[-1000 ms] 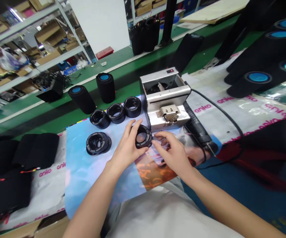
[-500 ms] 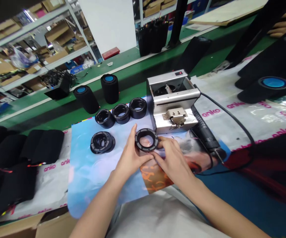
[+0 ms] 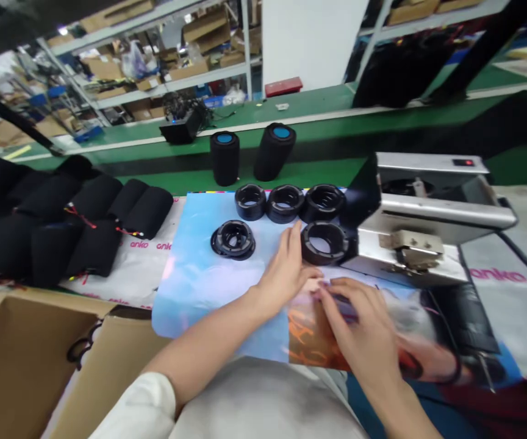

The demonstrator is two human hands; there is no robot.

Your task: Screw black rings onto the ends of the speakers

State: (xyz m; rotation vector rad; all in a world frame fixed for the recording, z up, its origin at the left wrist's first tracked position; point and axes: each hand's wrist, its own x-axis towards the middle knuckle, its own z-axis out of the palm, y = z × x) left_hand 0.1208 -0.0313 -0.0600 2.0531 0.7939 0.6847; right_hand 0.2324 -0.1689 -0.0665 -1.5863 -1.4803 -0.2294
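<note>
A black ring (image 3: 325, 259) stands on the printed sheet just beyond my hands. My left hand (image 3: 279, 277) has its fingers stretched up along the ring's left side, with the thumb pointing right in front of it. Below the ring, my right hand (image 3: 366, 320) pinches thumb and fingertips together beside the left thumb. Anything small between those fingertips is blurred. Left of my hands lies another black ring piece (image 3: 236, 251), flatter and stacked. Behind stand three more black rings, the middle one (image 3: 284, 214) between its neighbours.
A metal machine (image 3: 423, 231) with a red-lit switch stands at right, a black-handled tool (image 3: 465, 323) beside it. Two black cylinders with blue tops, one (image 3: 225, 164) at left, stand behind. Black fabric-covered pieces (image 3: 147, 210) are piled left, above an open cardboard box (image 3: 30, 347).
My view has swung left, so things appear further right. Both hands have moved off the front of the ring, which now stands nearer the other rings and the machine.
</note>
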